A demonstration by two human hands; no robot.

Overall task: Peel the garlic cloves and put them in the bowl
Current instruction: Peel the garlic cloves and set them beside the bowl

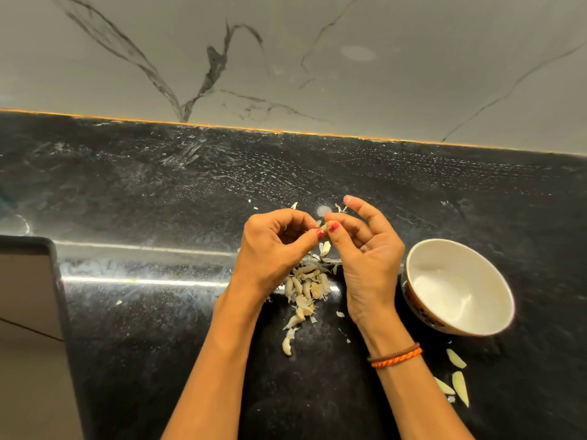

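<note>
Spanning the lower two-thirds of the view, a black speckled stone table (158, 192) meets a pale grey-veined marble wall (317, 58) along an orange seam toward 12 o'clock. At 9 o'clock a dark-framed grey panel (28, 281) abuts the table edge; what it belongs to cannot be told. A white-lined bowl (495, 281) with a patterned brown outer wall stands at about 3 o'clock, just beside the right wrist; nothing can be made out inside it. Both forearms enter from 6 o'clock, the right wrist carrying an orange-and-brown braided band (395, 355). The left hand (273, 249) and the right hand (368, 249) meet above the table at centre, fingertips together, both pinching one small pale garlic clove (323, 225) between thumbs and forefingers; the right hand's remaining fingers curl loosely upward. Directly beneath the hands, running toward 6 o'clock, lies a pile of unpeeled garlic cloves (305, 287) mingled with papery skin, resting on the table between the two wrists. At about 4 o'clock, below the bowl and apart from it, three pale slender cloves (457, 376) lie on the table. Stray flecks of skin (341, 208) are scattered just beyond the fingertips toward 12 o'clock.
</note>
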